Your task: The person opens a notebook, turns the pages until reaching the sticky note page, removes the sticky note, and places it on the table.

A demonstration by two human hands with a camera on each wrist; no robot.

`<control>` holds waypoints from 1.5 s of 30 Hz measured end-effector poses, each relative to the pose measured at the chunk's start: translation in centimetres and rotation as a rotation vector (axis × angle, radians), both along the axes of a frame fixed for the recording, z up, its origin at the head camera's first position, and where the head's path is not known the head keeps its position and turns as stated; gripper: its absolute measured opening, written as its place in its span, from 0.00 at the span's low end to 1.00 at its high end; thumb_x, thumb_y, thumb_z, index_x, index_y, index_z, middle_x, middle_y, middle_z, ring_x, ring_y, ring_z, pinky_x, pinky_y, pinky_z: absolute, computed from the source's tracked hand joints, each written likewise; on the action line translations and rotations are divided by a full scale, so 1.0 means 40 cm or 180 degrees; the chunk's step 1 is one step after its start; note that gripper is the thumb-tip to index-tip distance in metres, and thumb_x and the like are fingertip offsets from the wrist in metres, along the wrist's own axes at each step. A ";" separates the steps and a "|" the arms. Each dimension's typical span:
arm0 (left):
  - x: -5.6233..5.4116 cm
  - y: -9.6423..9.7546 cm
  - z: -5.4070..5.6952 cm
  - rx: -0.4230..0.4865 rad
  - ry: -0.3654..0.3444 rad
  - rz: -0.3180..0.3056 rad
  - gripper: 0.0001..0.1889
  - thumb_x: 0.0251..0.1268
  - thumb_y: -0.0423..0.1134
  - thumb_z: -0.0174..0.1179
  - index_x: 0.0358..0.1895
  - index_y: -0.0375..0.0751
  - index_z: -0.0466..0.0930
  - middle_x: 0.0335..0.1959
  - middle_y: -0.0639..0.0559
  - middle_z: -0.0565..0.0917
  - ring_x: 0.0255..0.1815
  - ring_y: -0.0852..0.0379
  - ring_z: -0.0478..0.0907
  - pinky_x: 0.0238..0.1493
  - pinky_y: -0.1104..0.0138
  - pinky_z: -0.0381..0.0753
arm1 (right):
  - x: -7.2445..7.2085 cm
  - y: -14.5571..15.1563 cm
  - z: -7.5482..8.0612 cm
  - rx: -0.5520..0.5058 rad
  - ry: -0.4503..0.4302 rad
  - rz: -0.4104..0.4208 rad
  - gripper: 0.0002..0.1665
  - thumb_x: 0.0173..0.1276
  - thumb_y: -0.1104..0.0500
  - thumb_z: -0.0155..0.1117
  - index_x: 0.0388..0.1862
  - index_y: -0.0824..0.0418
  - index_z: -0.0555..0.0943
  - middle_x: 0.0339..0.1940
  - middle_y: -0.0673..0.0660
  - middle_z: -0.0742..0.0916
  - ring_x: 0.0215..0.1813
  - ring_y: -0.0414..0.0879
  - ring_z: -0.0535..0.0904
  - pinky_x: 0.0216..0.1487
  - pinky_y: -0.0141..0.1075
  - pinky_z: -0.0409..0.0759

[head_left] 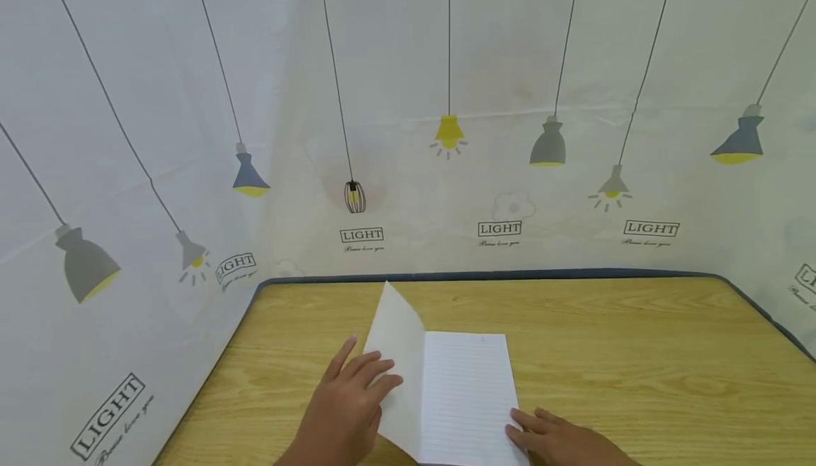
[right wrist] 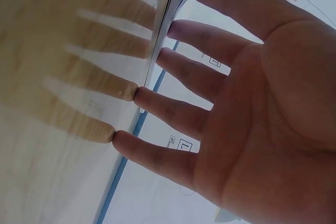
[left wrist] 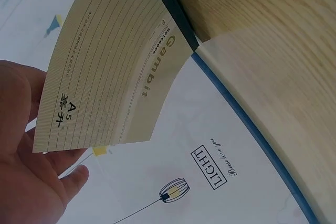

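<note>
A lined notebook (head_left: 468,395) lies on the table, its front cover (head_left: 401,360) raised at the left and a ruled page facing up. My left hand (head_left: 350,402) lies against the inner side of that cover, fingers extended. In the left wrist view, the cover's printed outer face (left wrist: 110,66) hides part of the fingers, and the thumb stands apart from it. My right hand (head_left: 561,441) rests at the notebook's lower right edge. Its fingers (right wrist: 173,114) are spread, with tips on the tabletop beside the pages, and the thumb reaches the notebook's edge.
The wood-grain table (head_left: 637,353) has a dark blue edge band (head_left: 497,275) along its back and sides. White sheeting (head_left: 408,168) printed with lamps and "LIGHT" labels stands behind the table and at both sides.
</note>
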State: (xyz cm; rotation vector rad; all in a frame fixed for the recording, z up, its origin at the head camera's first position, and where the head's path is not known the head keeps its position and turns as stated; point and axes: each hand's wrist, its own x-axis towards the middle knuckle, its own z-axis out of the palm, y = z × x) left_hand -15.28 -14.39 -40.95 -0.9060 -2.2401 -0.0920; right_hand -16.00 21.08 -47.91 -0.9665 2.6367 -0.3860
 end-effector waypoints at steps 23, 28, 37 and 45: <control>-0.013 0.023 -0.053 -0.0841 -0.1281 0.0593 0.23 0.61 0.48 0.66 0.60 0.50 0.81 0.59 0.48 0.84 0.61 0.47 0.80 0.59 0.51 0.79 | -0.004 -0.001 -0.005 0.0021 0.0083 0.0025 0.41 0.67 0.32 0.59 0.73 0.50 0.72 0.73 0.58 0.75 0.67 0.72 0.72 0.51 0.53 0.83; -0.023 0.054 -0.060 -0.0895 -0.1710 0.0576 0.25 0.65 0.50 0.63 0.65 0.54 0.76 0.64 0.48 0.80 0.66 0.47 0.76 0.60 0.46 0.76 | -0.001 0.000 -0.005 0.0037 0.0086 -0.0003 0.40 0.68 0.32 0.58 0.72 0.51 0.73 0.73 0.59 0.76 0.67 0.73 0.72 0.52 0.54 0.82; -0.032 0.112 -0.076 -0.0886 -0.2248 0.0451 0.29 0.65 0.54 0.63 0.69 0.58 0.72 0.69 0.51 0.76 0.70 0.49 0.72 0.59 0.39 0.75 | 0.005 -0.013 -0.004 0.0070 0.0130 -0.0125 0.39 0.66 0.31 0.58 0.71 0.50 0.75 0.71 0.58 0.78 0.64 0.73 0.74 0.50 0.58 0.82; -0.031 0.139 -0.086 -0.0834 -0.2744 0.0461 0.35 0.60 0.65 0.63 0.71 0.63 0.69 0.72 0.53 0.72 0.72 0.48 0.70 0.59 0.37 0.74 | 0.007 -0.016 -0.003 0.0078 0.0184 -0.0106 0.39 0.68 0.31 0.57 0.70 0.49 0.75 0.72 0.56 0.77 0.64 0.73 0.75 0.49 0.56 0.82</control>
